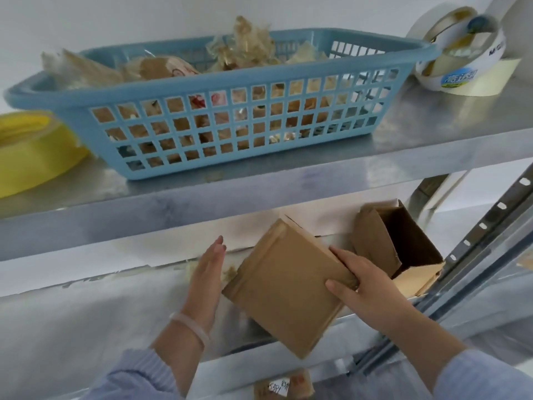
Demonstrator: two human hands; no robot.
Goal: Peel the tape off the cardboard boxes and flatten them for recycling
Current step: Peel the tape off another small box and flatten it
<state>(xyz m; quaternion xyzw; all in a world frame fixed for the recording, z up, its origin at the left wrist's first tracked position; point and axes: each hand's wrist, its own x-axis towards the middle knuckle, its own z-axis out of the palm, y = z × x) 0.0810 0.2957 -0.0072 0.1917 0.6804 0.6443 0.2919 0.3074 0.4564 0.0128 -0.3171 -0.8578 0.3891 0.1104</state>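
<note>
Up top, a yellow tape roll (31,148) sits left of the blue basket (230,79) heaped with crumpled tape scraps (251,41), with white tape rolls (458,50) at upper right. Lower centre, the left hand (206,272) is flat and open beside the flattened cardboard box (285,287), whose right edge the right hand (366,287) grips. An open box (395,241) stands just right, by the shelf post (487,226).

On the upper metal shelf (432,134) a blue slotted basket (202,82) stands between a yellow tape roll (31,151) at the left and stacked white tape rolls (458,62) at the right, and a perforated upright (491,216) runs down the right side of the rack.
</note>
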